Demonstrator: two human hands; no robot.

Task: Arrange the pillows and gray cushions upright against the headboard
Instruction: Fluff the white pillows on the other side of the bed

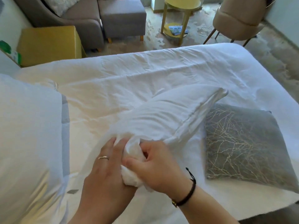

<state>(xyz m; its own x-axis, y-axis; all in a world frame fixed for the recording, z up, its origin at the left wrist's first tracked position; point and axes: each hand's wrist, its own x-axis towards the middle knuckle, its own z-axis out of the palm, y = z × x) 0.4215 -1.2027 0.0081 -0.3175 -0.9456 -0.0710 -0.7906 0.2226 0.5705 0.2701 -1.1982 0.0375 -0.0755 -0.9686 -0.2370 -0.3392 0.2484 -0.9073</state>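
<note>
The left pillow [29, 143] runs off the frame's left edge; the gray cushion [249, 146] is clipped at the right; the headboard lies outside the view.

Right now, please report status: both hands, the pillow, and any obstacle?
Left hand and right hand: both grip bunched corner of white pillow. Pillow lying on bed, not upright. Gray cushion flat beside it, under its edge.

It was a bedroom, likely a hotel room. A white bed [145, 75] filled the frame. A sofa [77, 18], side table [181, 16] and chair [239, 18] stood along the top.
</note>
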